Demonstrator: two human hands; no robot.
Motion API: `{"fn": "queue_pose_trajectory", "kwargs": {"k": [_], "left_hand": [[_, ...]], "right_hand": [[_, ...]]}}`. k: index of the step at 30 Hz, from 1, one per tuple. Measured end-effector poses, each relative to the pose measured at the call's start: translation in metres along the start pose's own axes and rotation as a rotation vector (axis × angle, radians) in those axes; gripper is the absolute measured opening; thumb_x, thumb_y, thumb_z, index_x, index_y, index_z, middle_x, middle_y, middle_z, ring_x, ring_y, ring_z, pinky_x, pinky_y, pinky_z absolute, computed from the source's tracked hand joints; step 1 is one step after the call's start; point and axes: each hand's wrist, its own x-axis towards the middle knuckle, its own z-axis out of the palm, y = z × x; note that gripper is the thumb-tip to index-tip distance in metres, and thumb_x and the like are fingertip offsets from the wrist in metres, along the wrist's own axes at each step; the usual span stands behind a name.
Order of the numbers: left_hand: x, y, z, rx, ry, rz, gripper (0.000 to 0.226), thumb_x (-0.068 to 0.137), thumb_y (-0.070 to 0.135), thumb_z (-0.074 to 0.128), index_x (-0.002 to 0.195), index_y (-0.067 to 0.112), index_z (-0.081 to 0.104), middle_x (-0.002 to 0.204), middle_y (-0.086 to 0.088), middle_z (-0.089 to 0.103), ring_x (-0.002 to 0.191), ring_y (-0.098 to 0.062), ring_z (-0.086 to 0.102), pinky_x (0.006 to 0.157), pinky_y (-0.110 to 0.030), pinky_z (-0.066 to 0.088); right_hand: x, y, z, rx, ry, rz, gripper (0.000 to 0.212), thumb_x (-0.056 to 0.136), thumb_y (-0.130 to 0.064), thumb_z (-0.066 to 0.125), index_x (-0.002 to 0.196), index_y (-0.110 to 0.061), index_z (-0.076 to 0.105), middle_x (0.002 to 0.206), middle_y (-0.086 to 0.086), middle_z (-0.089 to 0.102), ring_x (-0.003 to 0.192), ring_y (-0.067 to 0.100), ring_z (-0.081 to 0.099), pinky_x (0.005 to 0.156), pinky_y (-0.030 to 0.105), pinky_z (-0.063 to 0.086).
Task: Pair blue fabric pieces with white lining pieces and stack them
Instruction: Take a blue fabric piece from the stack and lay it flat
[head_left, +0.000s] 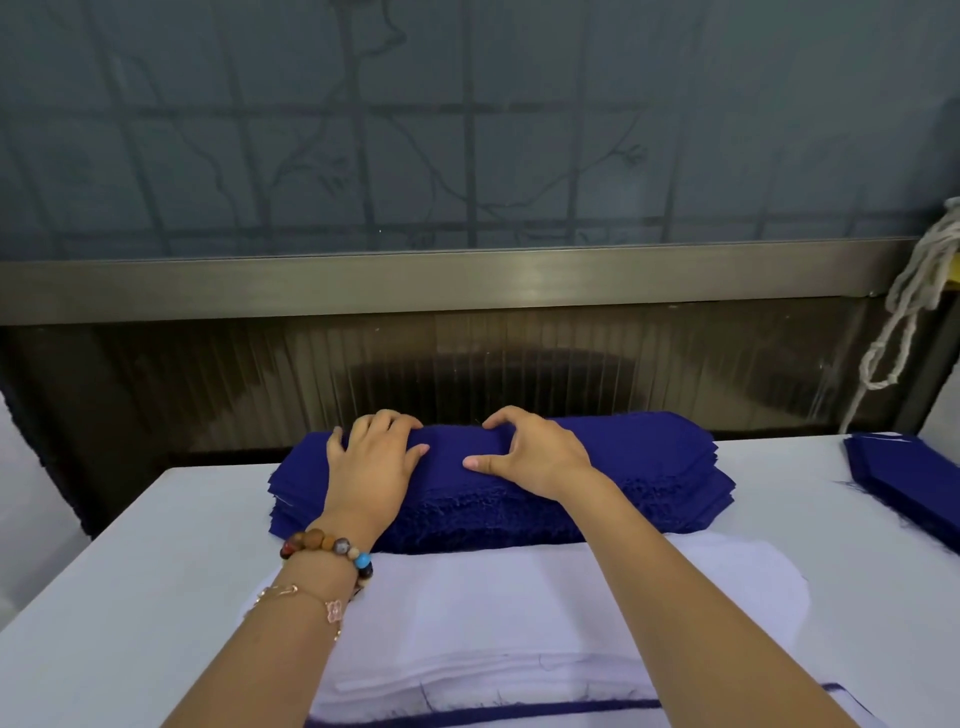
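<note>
A thick stack of dark blue fabric pieces (649, 462) lies across the far middle of the white table (130, 571). My left hand (371, 462) rests on the stack's left part, fingers curled over its far edge. My right hand (530, 447) sits on the stack's middle, fingers bent and thumb spread along the top piece; whether it pinches cloth I cannot tell. In front of the blue stack lies a pile of white lining pieces (519, 613), with a blue edge (493, 712) showing under its near side.
A second, smaller stack of blue pieces (904, 478) lies at the table's right edge. Behind the table runs a metal rail (467, 280) under a dark window. A white rope (914, 312) hangs at the right.
</note>
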Motion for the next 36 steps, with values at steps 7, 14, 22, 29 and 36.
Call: {"fn": "queue_pose_trajectory", "kwargs": {"k": [7,14,22,29,36], "left_hand": [[-0.005,0.006,-0.008,-0.015,0.137,0.082,0.013,0.095,0.025,0.056,0.107,0.031,0.055,0.107,0.012,0.056,0.110,-0.011,0.049,0.113,-0.038,0.023],[-0.013,0.009,-0.003,-0.134,0.282,0.067,0.003,0.092,0.018,0.062,0.089,0.019,0.061,0.084,0.001,0.062,0.082,-0.016,0.053,0.084,-0.032,0.040],[-0.017,0.009,-0.008,0.166,0.223,0.096,0.021,0.094,0.023,0.060,0.112,0.021,0.069,0.106,-0.001,0.066,0.105,-0.022,0.055,0.096,-0.037,0.036],[-0.023,0.012,-0.012,0.124,0.399,0.232,0.023,0.076,0.006,0.079,0.097,0.009,0.070,0.080,-0.007,0.065,0.078,-0.028,0.061,0.073,-0.043,0.049],[-0.019,0.002,-0.016,0.054,0.341,0.178,0.010,0.080,0.011,0.076,0.083,0.010,0.067,0.074,-0.007,0.066,0.076,-0.028,0.061,0.076,-0.043,0.047]], "right_hand": [[0.000,0.004,0.001,0.077,0.001,-0.011,0.074,0.072,-0.060,0.073,0.135,-0.040,0.040,0.102,-0.003,0.066,0.096,0.017,0.062,0.075,0.030,0.050],[0.000,0.008,0.000,0.128,0.015,-0.044,0.070,0.073,-0.053,0.076,0.134,-0.040,0.043,0.071,-0.010,0.063,0.071,0.005,0.059,0.062,0.021,0.043],[-0.001,0.008,0.000,0.149,0.013,-0.042,0.073,0.072,-0.051,0.077,0.135,-0.042,0.041,0.067,-0.010,0.062,0.068,0.005,0.059,0.062,0.021,0.045],[-0.007,0.002,-0.002,0.058,0.012,-0.081,0.071,0.079,-0.049,0.072,0.139,-0.043,0.035,0.069,-0.012,0.059,0.072,0.005,0.057,0.068,0.029,0.052],[-0.010,0.004,-0.002,0.052,0.029,-0.108,0.063,0.082,-0.047,0.070,0.136,-0.043,0.038,0.068,-0.011,0.057,0.067,0.005,0.055,0.059,0.023,0.045]]}}
